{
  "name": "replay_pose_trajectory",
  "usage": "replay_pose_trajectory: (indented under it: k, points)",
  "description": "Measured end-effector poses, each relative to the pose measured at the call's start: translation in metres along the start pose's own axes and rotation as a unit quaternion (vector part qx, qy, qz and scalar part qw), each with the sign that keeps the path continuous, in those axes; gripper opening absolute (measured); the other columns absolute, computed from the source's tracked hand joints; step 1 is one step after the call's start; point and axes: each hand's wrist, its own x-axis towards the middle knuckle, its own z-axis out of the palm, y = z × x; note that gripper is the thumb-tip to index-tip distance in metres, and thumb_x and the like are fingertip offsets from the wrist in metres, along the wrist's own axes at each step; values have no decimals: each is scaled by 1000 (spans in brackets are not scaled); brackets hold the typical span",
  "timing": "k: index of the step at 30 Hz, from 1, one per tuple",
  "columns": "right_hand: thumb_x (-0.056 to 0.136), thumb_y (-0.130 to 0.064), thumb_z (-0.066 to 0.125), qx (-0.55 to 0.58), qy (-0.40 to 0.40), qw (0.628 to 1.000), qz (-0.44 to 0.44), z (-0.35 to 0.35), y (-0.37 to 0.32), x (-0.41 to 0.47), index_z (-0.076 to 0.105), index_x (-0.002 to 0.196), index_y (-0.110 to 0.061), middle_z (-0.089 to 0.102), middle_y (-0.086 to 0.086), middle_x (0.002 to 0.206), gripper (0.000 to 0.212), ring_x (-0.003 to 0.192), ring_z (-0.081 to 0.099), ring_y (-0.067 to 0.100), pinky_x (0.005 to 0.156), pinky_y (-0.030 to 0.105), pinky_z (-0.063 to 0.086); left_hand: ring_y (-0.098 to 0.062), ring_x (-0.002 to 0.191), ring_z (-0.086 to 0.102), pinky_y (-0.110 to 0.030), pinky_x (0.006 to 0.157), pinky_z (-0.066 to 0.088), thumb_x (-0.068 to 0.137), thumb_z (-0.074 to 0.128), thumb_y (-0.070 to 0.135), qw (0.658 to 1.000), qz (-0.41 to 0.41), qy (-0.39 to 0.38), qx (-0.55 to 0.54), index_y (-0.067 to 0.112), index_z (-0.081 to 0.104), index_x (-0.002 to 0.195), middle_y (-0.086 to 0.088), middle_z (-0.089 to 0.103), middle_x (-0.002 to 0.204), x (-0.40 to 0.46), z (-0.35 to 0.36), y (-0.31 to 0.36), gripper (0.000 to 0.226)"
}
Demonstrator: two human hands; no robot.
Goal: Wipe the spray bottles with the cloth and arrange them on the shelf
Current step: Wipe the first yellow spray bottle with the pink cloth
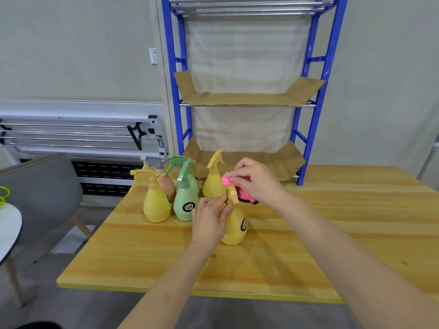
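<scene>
A yellow spray bottle [235, 227] stands upright on the wooden table [142, 257], nearest the person, in front of the other bottles [171, 200] and the blue shelf [247, 100]. The left hand [209, 222] grips its neck with curled fingers. The right hand [257, 180] pinches a pink cloth [237, 186] against its spray head.

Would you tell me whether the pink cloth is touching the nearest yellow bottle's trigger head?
Touching. The head view shows the pink cloth, held by the right hand, pressed over the yellow bottle's trigger head.
</scene>
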Motion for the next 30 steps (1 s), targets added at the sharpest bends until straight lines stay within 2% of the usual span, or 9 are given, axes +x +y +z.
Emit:
replay_pose_trajectory:
  k: [5,8,11,13,16,20,22,25,30]
  points:
    - [98,-32,71,67,31,997,-3,9,4,-25,81,110,-36,58,-14,101,16,76,58,-4,76,50,55,-14,115,47,-36,94,29,101,61,37,1000,4,3,21,24,64,137,19,67,121,0,0,-2,39]
    - [96,-29,74,99,37,994,-7,14,7,-43,82,109,-36,59,-14,101,17,84,62,6,76,51,53,-14,110,49,-36,92,32,101,61,38,1000,8,9,21,30,68,127,26,61,105,0,3,-3,28]
    - [96,-25,74,124,33,992,12,16,6,-57,82,111,-35,61,-14,101,19,94,63,15,82,48,53,-11,108,45,-34,91,30,101,59,39,1000,10,10,19,38,64,134,25,65,112,-1,6,-4,34]
    - [96,-22,74,173,26,983,50,16,3,-65,82,111,-33,63,-13,102,20,96,64,14,86,44,53,-16,108,46,-38,93,37,99,63,36,1000,11,24,9,34,65,136,17,65,113,-1,7,-6,37]
    - [96,-14,73,268,29,957,108,16,0,-81,81,115,-31,70,-14,108,26,105,66,7,91,28,53,-22,107,49,-44,93,43,97,68,32,1000,5,28,1,26,68,133,11,63,110,0,5,-4,36]
    - [97,-14,72,304,124,931,160,18,6,-93,80,116,-31,74,-16,113,26,109,67,1,94,26,55,-20,118,47,-41,103,38,101,61,35,1000,-12,1,-11,27,64,136,13,67,119,-1,-4,4,36]
    - [99,-19,71,303,171,920,183,18,8,-92,79,117,-32,75,-14,115,24,108,68,4,89,25,55,-16,118,46,-44,108,38,105,52,35,999,-27,-2,-40,32,58,141,16,67,116,-6,-8,5,37]
    - [99,-21,70,285,186,921,191,16,9,-82,79,116,-34,75,-14,115,23,103,68,1,87,24,56,-10,123,43,-47,111,38,105,41,49,994,-50,9,-101,41,54,140,24,62,116,-12,-13,11,38]
    - [99,-21,70,283,186,924,177,18,5,-57,78,120,-30,75,-12,114,24,100,69,1,89,24,57,-10,121,45,-46,106,42,88,57,69,989,-56,7,-134,53,55,130,28,66,107,-3,-13,29,45]
